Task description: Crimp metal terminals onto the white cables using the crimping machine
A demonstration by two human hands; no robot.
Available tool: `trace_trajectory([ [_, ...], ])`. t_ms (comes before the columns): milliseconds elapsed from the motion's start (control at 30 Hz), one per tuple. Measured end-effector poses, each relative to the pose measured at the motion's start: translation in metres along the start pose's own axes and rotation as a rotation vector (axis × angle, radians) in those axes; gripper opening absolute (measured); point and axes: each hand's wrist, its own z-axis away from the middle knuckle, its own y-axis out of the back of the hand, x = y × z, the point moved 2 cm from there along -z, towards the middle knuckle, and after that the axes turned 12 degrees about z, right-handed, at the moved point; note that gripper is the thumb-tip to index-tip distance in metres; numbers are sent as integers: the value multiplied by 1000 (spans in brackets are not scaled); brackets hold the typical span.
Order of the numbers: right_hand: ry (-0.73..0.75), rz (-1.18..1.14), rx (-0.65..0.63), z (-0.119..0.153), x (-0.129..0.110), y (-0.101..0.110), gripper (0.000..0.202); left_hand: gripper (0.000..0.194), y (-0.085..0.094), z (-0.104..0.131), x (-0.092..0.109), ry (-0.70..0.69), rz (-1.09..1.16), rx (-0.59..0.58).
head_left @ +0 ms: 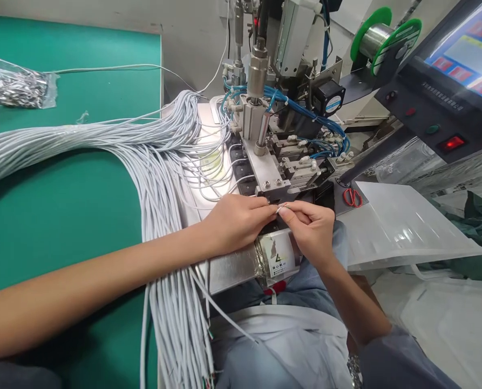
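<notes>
At the front edge of a metal machine, my two hands meet fingertip to fingertip. My left hand is closed, its fingers pinching near the end of a thin white cable. Thumb and forefinger of my right hand pinch the tip of that same cable, where a small bit of bare or coloured wire seems to show. The rest of the cable is hidden by my left hand. Just below lies a block with a white warning label. Under my left forearm runs a thick bundle of white cables.
A green mat covers the table at left, with a plastic bag of metal terminals. To the right are a solder wire spool, a control screen, red scissors and a white sheet tray.
</notes>
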Motion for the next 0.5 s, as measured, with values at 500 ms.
trace_trajectory([
  [500, -265, -176, -271, -8, 45, -6, 15, 34, -10, -1, 0, 80, -199, -429],
])
